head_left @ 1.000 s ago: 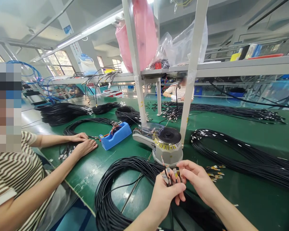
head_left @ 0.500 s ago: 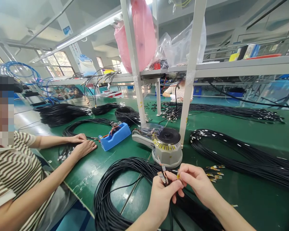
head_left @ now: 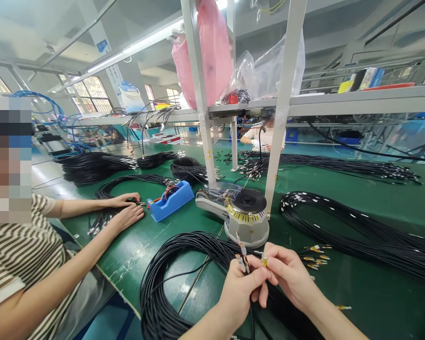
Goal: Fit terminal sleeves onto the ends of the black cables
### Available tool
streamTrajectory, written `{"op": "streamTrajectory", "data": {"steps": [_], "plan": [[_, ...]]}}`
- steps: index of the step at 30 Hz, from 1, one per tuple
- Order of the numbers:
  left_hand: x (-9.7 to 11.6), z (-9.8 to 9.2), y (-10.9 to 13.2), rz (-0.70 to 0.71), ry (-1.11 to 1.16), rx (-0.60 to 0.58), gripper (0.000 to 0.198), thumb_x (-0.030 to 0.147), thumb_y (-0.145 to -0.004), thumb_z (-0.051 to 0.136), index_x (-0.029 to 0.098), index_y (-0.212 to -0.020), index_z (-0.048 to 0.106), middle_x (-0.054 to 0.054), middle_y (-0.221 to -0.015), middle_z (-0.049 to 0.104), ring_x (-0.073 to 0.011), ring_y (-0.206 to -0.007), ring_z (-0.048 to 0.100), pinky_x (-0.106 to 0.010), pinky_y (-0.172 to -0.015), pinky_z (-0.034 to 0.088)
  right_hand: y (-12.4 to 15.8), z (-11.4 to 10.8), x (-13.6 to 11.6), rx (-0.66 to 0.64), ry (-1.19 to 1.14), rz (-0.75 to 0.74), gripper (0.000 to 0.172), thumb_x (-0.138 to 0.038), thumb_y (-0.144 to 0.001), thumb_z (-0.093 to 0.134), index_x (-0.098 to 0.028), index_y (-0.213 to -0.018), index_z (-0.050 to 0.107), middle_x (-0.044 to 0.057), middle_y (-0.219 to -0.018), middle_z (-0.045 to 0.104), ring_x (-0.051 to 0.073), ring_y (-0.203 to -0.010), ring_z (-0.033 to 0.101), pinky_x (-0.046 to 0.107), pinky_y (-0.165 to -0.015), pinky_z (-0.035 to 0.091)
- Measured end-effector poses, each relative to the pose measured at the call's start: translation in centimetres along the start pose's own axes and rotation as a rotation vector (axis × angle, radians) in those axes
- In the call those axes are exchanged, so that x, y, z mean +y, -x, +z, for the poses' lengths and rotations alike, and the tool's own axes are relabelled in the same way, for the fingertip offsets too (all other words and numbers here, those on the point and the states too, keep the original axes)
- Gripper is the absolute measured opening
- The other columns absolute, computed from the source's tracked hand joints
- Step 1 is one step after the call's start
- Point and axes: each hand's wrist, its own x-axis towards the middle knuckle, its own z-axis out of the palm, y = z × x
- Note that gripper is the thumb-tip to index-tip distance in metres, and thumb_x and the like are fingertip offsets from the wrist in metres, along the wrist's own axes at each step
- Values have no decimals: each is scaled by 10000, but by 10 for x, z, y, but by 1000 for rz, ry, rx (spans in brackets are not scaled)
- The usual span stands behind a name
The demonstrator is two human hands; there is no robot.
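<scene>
Centrally, low over a green worktop [head_left: 127,255], two bare hands are shown brought together. By the left hand [head_left: 242,285], closed with the thumb pressed in against the fingers, several black cable ends [head_left: 241,259] with silvery connectors are gripped, their tips pointed upward. By the right hand [head_left: 288,274], thumb and forefinger pinched nearly shut, a small yellow-wrapped tip [head_left: 264,261] is held just beside the left thumb; its cable is hidden by the fingers. Listed to the left: a large black cable coil [head_left: 156,283], laid flat. Directly beyond the hands: a round grey tape dispenser [head_left: 247,231], topped with a black disc. Farther left: a blue tape holder [head_left: 172,200], set near the hands of a co-worker [head_left: 127,218], by which the worktop is covered. Listed to the right: yellow-banded cable ends [head_left: 315,248], grouped near the right wrist, and a long looped cable bundle [head_left: 361,248], marked with white tags. Overhead, a pink bag [head_left: 214,61] is carried on a grey shelf [head_left: 357,100].
</scene>
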Motion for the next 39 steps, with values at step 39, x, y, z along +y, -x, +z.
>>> {"op": "streamTrajectory", "data": {"steps": [39], "plan": [[1,0,-6,-42,-113,70,293,370,-734,590,82,-681,597,-68,-683,591,-90,-582,538,-180,-500,424,-24,-1,-55,-144,747,79,174,-269,-792,517,-164,-654,518,-21,-565,532,138,-526,503,223,-499,392]]}}
